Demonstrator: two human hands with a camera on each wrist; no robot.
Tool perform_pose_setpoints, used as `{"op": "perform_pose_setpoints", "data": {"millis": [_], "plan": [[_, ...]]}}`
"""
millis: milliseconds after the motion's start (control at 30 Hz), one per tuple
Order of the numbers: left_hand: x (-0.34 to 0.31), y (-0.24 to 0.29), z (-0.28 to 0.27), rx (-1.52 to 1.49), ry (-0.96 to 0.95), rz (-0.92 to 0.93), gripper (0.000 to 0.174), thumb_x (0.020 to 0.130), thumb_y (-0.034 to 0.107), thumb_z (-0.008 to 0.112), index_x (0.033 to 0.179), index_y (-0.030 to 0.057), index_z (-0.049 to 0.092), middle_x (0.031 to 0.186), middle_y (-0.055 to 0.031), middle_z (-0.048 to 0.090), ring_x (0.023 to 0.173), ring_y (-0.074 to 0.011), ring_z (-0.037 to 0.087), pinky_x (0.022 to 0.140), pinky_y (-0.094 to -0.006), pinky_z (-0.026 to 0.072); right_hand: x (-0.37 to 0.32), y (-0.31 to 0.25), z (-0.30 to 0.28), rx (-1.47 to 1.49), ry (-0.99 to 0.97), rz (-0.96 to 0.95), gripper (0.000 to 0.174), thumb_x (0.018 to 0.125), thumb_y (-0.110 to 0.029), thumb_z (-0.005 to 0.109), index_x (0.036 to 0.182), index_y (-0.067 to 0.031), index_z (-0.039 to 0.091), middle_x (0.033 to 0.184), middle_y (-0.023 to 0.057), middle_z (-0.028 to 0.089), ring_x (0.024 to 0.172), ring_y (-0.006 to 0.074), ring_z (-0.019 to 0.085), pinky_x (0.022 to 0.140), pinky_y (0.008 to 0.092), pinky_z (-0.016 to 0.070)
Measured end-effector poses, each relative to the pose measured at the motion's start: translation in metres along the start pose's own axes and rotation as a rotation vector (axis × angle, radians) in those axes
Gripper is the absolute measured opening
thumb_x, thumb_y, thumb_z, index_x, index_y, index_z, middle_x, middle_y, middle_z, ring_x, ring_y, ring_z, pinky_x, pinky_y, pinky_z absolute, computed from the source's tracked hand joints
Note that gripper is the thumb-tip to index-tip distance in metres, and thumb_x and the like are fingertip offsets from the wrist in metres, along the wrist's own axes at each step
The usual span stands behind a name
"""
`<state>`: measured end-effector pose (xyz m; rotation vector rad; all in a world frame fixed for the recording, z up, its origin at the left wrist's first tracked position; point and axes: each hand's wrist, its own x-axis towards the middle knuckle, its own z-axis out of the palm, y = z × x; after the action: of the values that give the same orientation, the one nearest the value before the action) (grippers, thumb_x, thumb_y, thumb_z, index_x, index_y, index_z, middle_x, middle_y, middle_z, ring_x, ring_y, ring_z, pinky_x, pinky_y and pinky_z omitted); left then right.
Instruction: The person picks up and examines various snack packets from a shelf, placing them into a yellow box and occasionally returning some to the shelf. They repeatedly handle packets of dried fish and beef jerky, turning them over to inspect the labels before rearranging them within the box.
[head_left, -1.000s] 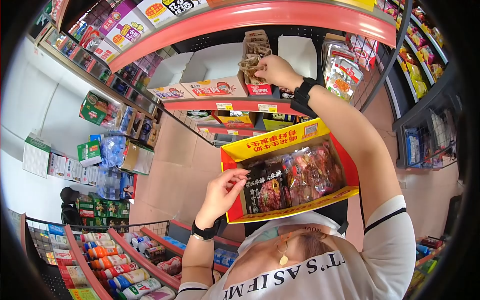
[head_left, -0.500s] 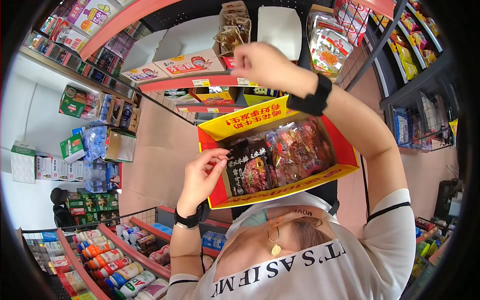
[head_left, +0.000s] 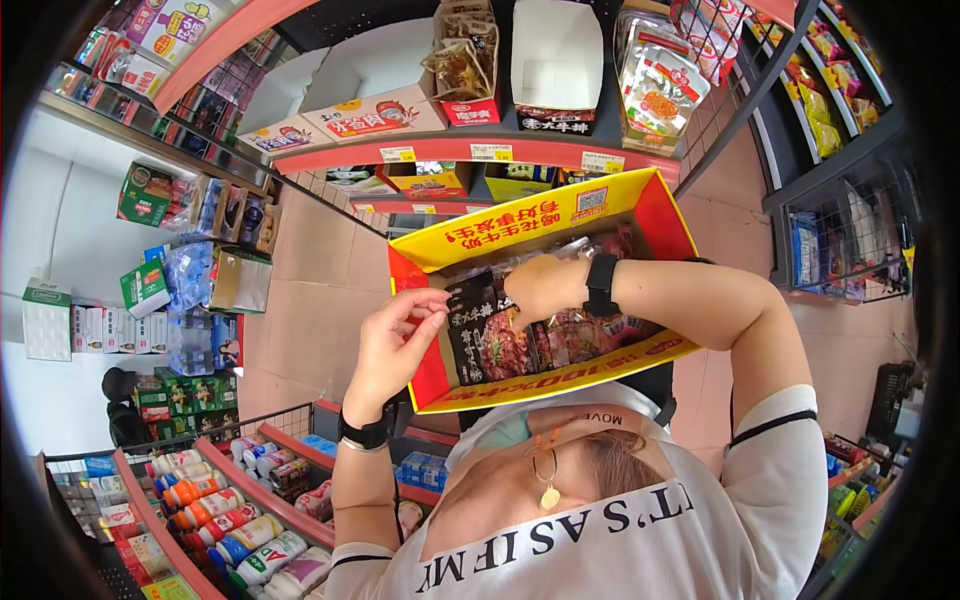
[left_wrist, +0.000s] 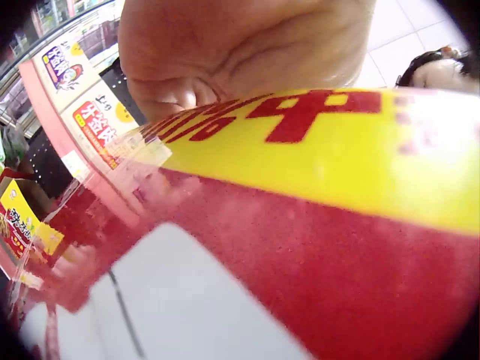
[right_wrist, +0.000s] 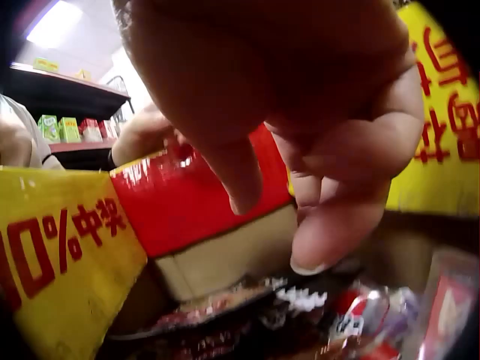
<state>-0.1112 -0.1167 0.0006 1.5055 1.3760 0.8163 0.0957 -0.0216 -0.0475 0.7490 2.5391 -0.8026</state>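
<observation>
A yellow and red cardboard box point(head_left: 490, 238) stands in front of the person's body, holding packaged snacks. My right hand point(head_left: 548, 288) is inside it, low over black snack packets point(head_left: 492, 350) on the left side. In the right wrist view the right thumb and fingers point down and apart, with nothing between them, close above the packets. My left hand point(head_left: 393, 345) rests on the left end of the box, thumb and fingers relaxed over the red end wall point(right_wrist: 202, 202). Clear-wrapped snack packets point(head_left: 578, 335) fill the box's other side, partly hidden by the right forearm.
Ahead is a shelf point(head_left: 420, 150) with opened display cartons: a white one point(head_left: 385, 112), one with brown packets point(head_left: 468, 65) and a white-backed one point(head_left: 556, 60). Hanging packets point(head_left: 660, 85) are at right. Bottles point(head_left: 230, 520) fill a rack at lower left.
My right hand has come back from the brown packets on the shelf and down into the box. The left hand stays at the box's left end. The view has shifted, too.
</observation>
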Motion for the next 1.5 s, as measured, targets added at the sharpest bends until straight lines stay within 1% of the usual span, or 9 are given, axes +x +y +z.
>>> {"op": "perform_pose_setpoints", "data": {"millis": [167, 300, 467, 667, 733, 1000, 1067, 1200, 1500], "plan": [[-0.001, 0.003, -0.004, -0.105, -0.018, -0.009, 0.024, 0.085, -0.002, 0.056, 0.109, -0.0009, 0.056, 0.102, -0.0055, 0.06, 0.09, -0.0109, 0.057, 0.073, -0.0232, 0.0493, 0.002, 0.003, -0.007, 0.454, 0.02, -0.148, 0.028, 0.074, -0.024, 0.065, 0.068, 0.0003, 0.052, 0.064, 0.0156, 0.058, 0.066, 0.0302, 0.06, 0.057, 0.0407, 0.043], [-0.005, 0.001, -0.012, -0.279, 0.042, 0.078, 0.031, 0.083, -0.004, 0.057, 0.113, -0.0008, 0.051, 0.115, -0.0083, 0.054, 0.103, -0.0151, 0.053, 0.083, -0.0279, 0.0476, -0.008, 0.005, -0.027, 0.556, 0.459, -0.392, 0.018, 0.078, -0.013, 0.06, 0.074, 0.0005, 0.049, 0.06, 0.0105, 0.052, 0.053, 0.0188, 0.049, 0.051, 0.0329, 0.0397], [-0.002, 0.007, -0.011, -0.189, 0.143, 0.136, 0.048, 0.081, 0.0, 0.061, 0.126, 0.0001, 0.042, 0.125, -0.0115, 0.047, 0.114, -0.0219, 0.048, 0.094, -0.0371, 0.0432, -0.029, 0.006, -0.054, 1.083, 0.294, -0.489, 0.017, 0.081, -0.01, 0.058, 0.07, -0.0061, 0.045, 0.061, -0.0069, 0.034, 0.057, 0.0019, 0.034, 0.048, 0.0232, 0.0286], [0.002, 0.0, -0.015, -0.215, 0.252, 0.25, 0.061, 0.081, 0.012, 0.065, 0.131, 0.0006, 0.033, 0.125, -0.0119, 0.047, 0.111, -0.0184, 0.05, 0.095, -0.0337, 0.0405, -0.029, 0.011, -0.054, 1.609, 0.197, -0.613, 0.011, 0.079, -0.006, 0.06, 0.083, -0.0064, 0.05, 0.081, -0.0038, 0.055, 0.076, 0.0025, 0.051, 0.07, 0.0189, 0.0399], [-0.009, 0.004, -0.023, -0.516, 0.124, 0.044, 0.06, 0.085, 0.018, 0.061, 0.133, -0.0015, 0.032, 0.124, -0.0114, 0.05, 0.111, -0.0181, 0.051, 0.094, -0.0325, 0.0414, -0.035, 0.008, -0.059, 1.667, 0.192, -0.695, 0.009, 0.081, -0.006, 0.06, 0.086, -0.0056, 0.052, 0.082, -0.004, 0.056, 0.077, 0.0033, 0.051, 0.07, 0.02, 0.0408], [-0.009, -0.009, -0.025, -0.604, 0.326, -0.029, 0.033, 0.088, 0.007, 0.053, 0.119, -0.0023, 0.046, 0.109, -0.0088, 0.059, 0.096, -0.0158, 0.059, 0.086, -0.03, 0.0451, -0.017, 0.014, -0.045, 1.154, 0.05, -0.392, 0.021, 0.088, -0.022, 0.06, 0.097, -0.0028, 0.059, 0.087, -0.0018, 0.06, 0.08, 0.0048, 0.055, 0.07, 0.021, 0.0452], [-0.009, -0.005, -0.024, -0.605, 0.329, -0.02, 0.034, 0.089, 0.007, 0.052, 0.12, -0.0026, 0.045, 0.11, -0.0093, 0.058, 0.096, -0.0155, 0.059, 0.086, -0.0296, 0.0451, -0.01, 0.021, -0.036, 1.038, 0.015, -0.341, 0.03, 0.084, -0.026, 0.065, 0.098, -0.0007, 0.058, 0.086, 0.0037, 0.064, 0.081, 0.0113, 0.059, 0.071, 0.0258, 0.0473], [-0.008, 0.003, -0.023, -0.657, 0.324, -0.107, 0.039, 0.086, 0.003, 0.056, 0.123, 0.0013, 0.043, 0.109, -0.0058, 0.058, 0.098, -0.0119, 0.057, 0.086, -0.0281, 0.0454, 0.001, 0.029, -0.004, 0.092, 0.264, -0.027, 0.039, 0.071, -0.034, 0.071, 0.085, 0.0023, 0.063, 0.084, 0.0199, 0.064, 0.081, 0.0361, 0.062, 0.07, 0.0402, 0.0491], [-0.008, 0.009, -0.014, -0.44, 0.062, -0.101, 0.043, 0.082, -0.001, 0.061, 0.122, 0.0017, 0.045, 0.108, -0.0031, 0.058, 0.097, -0.0098, 0.055, 0.087, -0.0252, 0.0441, 0.026, 0.038, 0.033, 0.068, 0.421, 0.011, 0.018, 0.066, -0.014, 0.064, 0.079, -0.0011, 0.065, 0.08, 0.0186, 0.064, 0.081, 0.0353, 0.062, 0.07, 0.0423, 0.0487]]}}
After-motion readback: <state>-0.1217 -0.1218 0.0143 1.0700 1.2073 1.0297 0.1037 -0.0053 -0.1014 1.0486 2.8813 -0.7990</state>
